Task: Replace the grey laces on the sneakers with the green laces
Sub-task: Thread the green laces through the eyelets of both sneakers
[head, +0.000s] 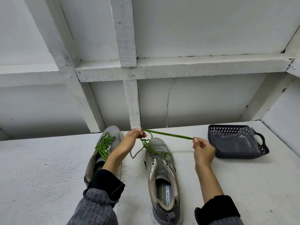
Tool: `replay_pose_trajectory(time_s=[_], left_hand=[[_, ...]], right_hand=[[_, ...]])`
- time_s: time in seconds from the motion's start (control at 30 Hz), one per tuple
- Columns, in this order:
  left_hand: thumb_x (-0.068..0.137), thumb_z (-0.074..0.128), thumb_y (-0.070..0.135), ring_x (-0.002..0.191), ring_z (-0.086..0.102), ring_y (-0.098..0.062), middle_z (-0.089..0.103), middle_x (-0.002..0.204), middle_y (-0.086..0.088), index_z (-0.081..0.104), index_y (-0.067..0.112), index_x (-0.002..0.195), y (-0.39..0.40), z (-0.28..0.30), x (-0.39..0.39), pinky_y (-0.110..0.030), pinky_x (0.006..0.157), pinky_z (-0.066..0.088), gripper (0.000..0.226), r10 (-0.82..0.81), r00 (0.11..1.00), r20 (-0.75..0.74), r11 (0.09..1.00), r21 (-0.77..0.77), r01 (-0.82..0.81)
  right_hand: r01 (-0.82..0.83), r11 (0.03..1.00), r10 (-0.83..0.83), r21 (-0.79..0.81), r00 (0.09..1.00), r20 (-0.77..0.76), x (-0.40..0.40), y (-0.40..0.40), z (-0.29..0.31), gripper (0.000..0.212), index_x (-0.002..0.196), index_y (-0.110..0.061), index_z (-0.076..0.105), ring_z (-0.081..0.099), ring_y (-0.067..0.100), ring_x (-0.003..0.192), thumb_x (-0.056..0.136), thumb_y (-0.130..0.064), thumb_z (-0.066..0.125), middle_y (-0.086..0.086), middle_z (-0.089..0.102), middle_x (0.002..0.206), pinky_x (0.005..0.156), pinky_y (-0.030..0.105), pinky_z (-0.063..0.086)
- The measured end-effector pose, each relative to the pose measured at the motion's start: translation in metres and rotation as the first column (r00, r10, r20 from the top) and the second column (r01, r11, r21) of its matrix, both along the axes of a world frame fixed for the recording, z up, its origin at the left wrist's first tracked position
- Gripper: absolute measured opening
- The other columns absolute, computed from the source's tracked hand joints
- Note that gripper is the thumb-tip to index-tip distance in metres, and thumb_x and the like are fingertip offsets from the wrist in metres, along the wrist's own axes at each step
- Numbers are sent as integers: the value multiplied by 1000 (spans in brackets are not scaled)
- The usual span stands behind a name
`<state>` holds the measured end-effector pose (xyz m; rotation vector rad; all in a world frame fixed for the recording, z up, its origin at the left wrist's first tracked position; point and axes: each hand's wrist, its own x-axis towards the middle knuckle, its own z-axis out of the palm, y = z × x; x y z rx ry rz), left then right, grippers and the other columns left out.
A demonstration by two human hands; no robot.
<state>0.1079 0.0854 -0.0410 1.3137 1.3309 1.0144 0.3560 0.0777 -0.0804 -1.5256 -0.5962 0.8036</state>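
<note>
Both hands, left hand [133,137] and right hand [203,150], pinched closed on green lace [168,135]; dark basket [263,152] contents unclear.

white framed wall [146,69]; white table [40,168]; dark basket [263,151] right

Bare workshop-like space: white-painted timber framing [128,69] behind a rough white bench [48,168].

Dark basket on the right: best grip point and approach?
Probably the loop handle on the basket, at its right end: it sticks out clear of the perforated wall and is open enough for fingers to hook through. Come from the right and above; the right hand sits near the left wall.
</note>
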Motion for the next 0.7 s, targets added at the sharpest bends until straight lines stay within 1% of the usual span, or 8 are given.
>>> replay_pose_trajectory(time_s=[0.07,0.13,0.2,0.27,0.37,0.5,0.6,0.7], left_hand=[[106,32,18,67,56,-8,50,72,1,45,12,76,0,3,-2,-31,82,43,34,-26,999,27,1000,18,25],[106,34,23,54,44,-3,38,68,3,42,13,76,-1,2,2,-36,73,45,32,-52,998,-31,998,44,53],[105,38,27,53,37,-6,37,66,7,44,15,76,-2,5,7,-36,64,43,32,-52,987,-151,993,96,67],[104,40,28,56,35,-8,38,64,9,45,20,73,-2,9,12,-28,61,37,32,-78,946,-314,982,139,127],[103,42,30,57,33,-8,40,63,7,44,25,71,-2,15,18,-20,56,28,33,-125,872,-473,960,165,227],[102,43,31,69,40,-13,48,71,-2,46,28,71,2,13,20,-28,66,33,32,-210,845,-492,942,129,310],[102,43,33,69,41,-15,47,69,0,45,30,70,1,13,20,-31,67,33,33,-234,822,-520,931,123,343],[102,43,34,69,40,-15,45,69,-1,46,32,69,0,12,17,-33,67,32,33,-224,827,-516,931,138,338]], right_hand=[[35,999,-35,-32,999,2,8,0,-3,12,98,-4,71,61,18,74,91,-7,62,2,66,80,73,27,49],[12,995,-9,-99,999,31,12,-3,-6,12,98,-3,71,62,20,78,91,-5,61,6,68,85,77,30,50],[-58,980,81,-191,990,116,14,-6,-11,14,100,-4,70,64,24,90,91,-3,59,12,70,99,83,31,50],[-124,954,201,-272,940,275,9,-10,-11,24,115,-2,64,60,27,106,93,0,55,15,65,115,90,29,46],[-260,947,317,-187,840,440,-4,-13,0,35,129,-6,56,53,27,118,95,0,51,11,57,130,99,32,42],[-526,850,501,-25,792,348,-30,-13,22,33,131,-19,55,51,15,116,101,-14,45,-4,55,133,96,25,39],[-672,741,642,5,710,288,-46,-12,32,26,123,-22,55,54,7,113,104,-20,38,-5,63,121,93,16,39],[-757,650,748,-71,620,238,-51,-15,37,29,105,-20,61,59,6,86,105,-29,33,-3,67,84,75,15,43]])
